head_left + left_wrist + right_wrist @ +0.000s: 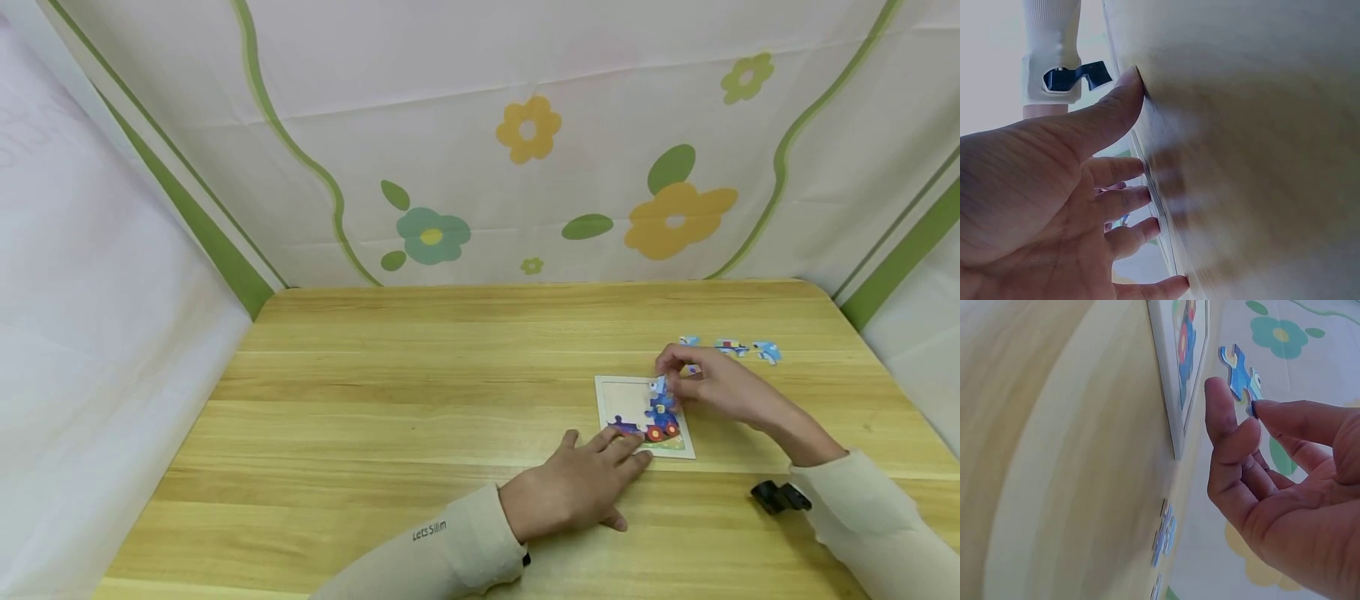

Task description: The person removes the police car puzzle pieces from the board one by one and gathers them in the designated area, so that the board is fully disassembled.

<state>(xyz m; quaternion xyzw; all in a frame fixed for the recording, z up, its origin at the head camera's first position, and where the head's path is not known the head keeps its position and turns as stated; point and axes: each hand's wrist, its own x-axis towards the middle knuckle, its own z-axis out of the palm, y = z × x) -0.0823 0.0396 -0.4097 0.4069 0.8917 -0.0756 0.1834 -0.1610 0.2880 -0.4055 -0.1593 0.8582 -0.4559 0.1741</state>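
Observation:
A jigsaw puzzle board [598,400] with a pale rim lies on the table, part filled with a blue picture with red wheels [656,433]. Between thumb and fingertips my right hand [716,383] pinches a blue jigsaw piece [1240,378] over the board's right side; the right wrist view shows it raised off the board. My left hand [577,492] lies with fingers spread, its fingertips touching the board's near edge. In the left wrist view, the left thumb [1113,115] touches the tabletop.
Several loose jigsaw pieces [731,347] lie on the wooden table [420,392] behind and to the right of the board. One loose piece is partly hidden by the right hand. A flowered cloth [450,100] hangs behind the table. A black clip [780,497] sits at the right cuff.

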